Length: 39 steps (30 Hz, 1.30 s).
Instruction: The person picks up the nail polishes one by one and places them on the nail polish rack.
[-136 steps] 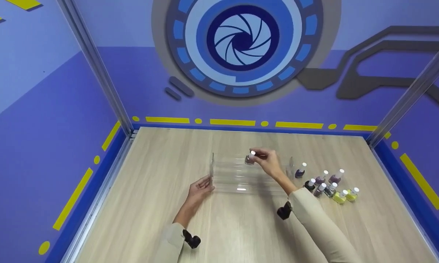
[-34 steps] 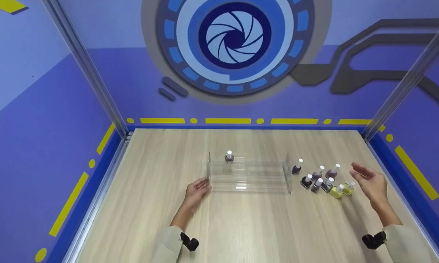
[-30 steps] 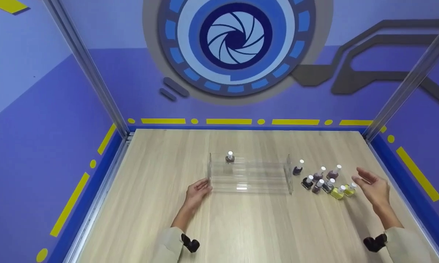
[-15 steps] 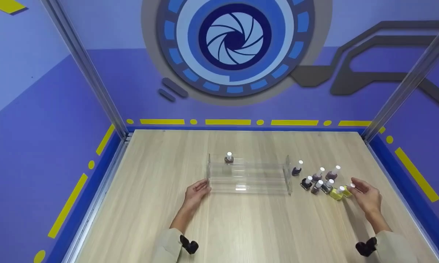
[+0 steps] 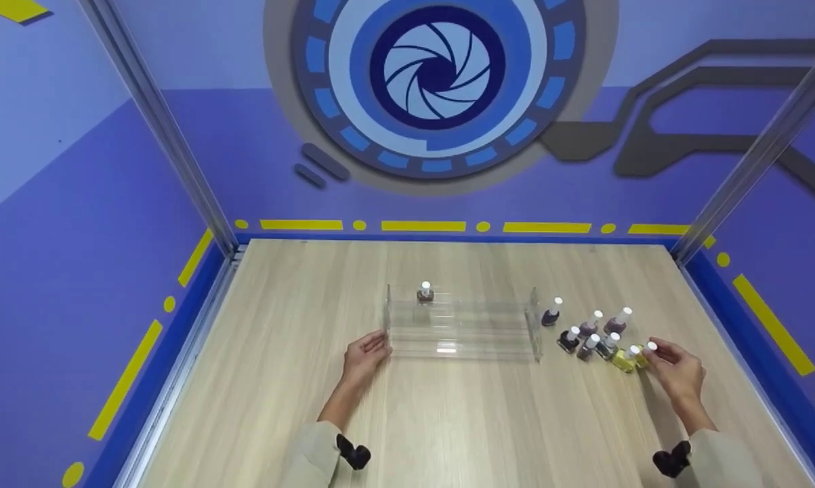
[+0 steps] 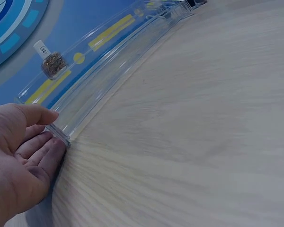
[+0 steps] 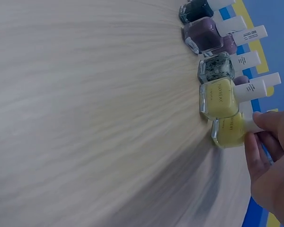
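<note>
While the relaxed left hand touches a rack holding one bottle, the right pinches another's cap.

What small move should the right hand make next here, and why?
Probably lift the rightmost yellow bottle straight up: the right hand pinches its white cap, a second yellow bottle stands close beside it, and the clear rack, held at one end by the left hand, has room beside its glittery bottle.
</note>
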Each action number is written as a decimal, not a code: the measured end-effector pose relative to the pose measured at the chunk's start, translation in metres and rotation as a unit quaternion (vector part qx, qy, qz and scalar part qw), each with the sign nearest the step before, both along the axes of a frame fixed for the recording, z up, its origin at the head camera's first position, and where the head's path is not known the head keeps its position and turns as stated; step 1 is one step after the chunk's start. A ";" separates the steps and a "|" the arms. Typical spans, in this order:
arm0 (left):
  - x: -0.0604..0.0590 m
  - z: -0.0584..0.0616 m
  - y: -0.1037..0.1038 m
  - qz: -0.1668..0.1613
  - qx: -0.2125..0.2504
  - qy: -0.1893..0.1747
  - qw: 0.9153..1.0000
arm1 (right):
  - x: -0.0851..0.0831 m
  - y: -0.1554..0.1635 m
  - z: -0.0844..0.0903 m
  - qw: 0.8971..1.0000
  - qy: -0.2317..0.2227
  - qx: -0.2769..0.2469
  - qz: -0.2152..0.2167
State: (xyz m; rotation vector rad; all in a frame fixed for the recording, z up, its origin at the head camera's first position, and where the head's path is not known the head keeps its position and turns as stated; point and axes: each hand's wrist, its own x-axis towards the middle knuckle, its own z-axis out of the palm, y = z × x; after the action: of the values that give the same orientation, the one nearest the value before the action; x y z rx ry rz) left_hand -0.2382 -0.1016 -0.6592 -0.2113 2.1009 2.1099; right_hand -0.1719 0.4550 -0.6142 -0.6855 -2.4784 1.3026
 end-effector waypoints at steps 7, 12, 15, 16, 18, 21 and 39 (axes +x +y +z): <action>0.004 0.011 -0.004 -0.014 -0.008 0.031 0.999 | 0.001 -0.005 -0.004 0.999 0.025 0.043 0.013; 0.004 0.004 -0.008 -0.010 -0.008 0.022 1.000 | 0.003 -0.011 -0.009 0.999 0.026 0.041 0.015; 0.003 -0.002 -0.007 -0.010 -0.009 0.018 1.000 | 0.004 -0.012 -0.009 0.999 0.028 0.044 0.014; 0.004 -0.002 -0.006 -0.011 -0.007 0.017 1.000 | 0.005 -0.013 -0.009 0.999 0.026 0.046 0.011; 0.004 -0.002 -0.005 -0.012 -0.007 0.019 1.000 | 0.005 -0.012 -0.009 0.998 0.030 0.045 0.009; 0.005 -0.002 -0.004 -0.013 -0.010 0.021 1.000 | 0.006 -0.011 -0.006 0.998 0.035 0.044 -0.002; -0.003 -0.002 -0.003 0.001 0.026 0.014 1.000 | 0.009 -0.018 0.054 0.996 0.086 0.032 0.001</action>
State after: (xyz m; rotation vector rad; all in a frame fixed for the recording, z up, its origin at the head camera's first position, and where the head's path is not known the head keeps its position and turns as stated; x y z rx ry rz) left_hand -0.2410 -0.1048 -0.6611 -0.1775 2.0592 2.1786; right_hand -0.1627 0.4367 -0.5604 -0.5310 -2.3725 1.2213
